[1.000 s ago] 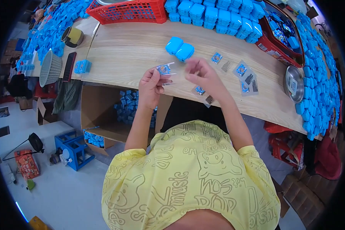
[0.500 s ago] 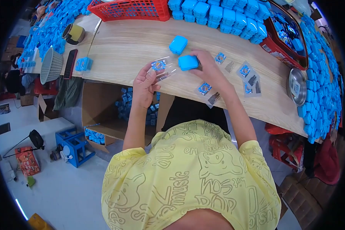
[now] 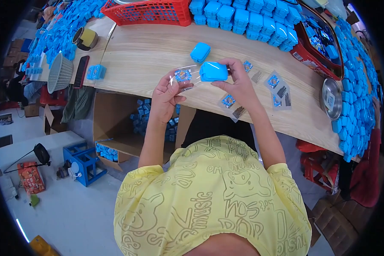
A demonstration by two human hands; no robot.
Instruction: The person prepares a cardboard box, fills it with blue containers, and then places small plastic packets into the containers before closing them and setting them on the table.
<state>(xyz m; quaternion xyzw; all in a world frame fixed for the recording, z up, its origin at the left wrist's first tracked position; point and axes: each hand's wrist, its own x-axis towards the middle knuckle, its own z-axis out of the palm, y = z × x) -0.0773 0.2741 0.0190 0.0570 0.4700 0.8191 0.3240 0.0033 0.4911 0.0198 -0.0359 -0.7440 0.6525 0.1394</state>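
Observation:
My left hand point(image 3: 166, 94) pinches a clear plastic sleeve point(image 3: 184, 77) printed with a blue and orange picture, its mouth facing right. Close beside that mouth, my right hand point(image 3: 239, 83) grips a small blue box point(image 3: 213, 71) with rounded corners between thumb and fingers. A second blue box point(image 3: 200, 52) rests on the wooden table just beyond. Near my right forearm, more flat printed sleeves point(image 3: 231, 104) lie on the tabletop, some overlapping point(image 3: 278, 87).
Stacked blue boxes point(image 3: 254, 20) and a red basket point(image 3: 147, 13) line the back. A red tin point(image 3: 310, 59) and metal bowl point(image 3: 331, 99) stand right. Left are a mug point(image 3: 85, 38), phone point(image 3: 81, 71) and grey basket point(image 3: 59, 73). Another person's dark red sleeve point(image 3: 367, 170) shows far right.
My right hand has turned the blue box and shifted its grip to the box's right side. My left hand and the sleeve have moved slightly right in view.

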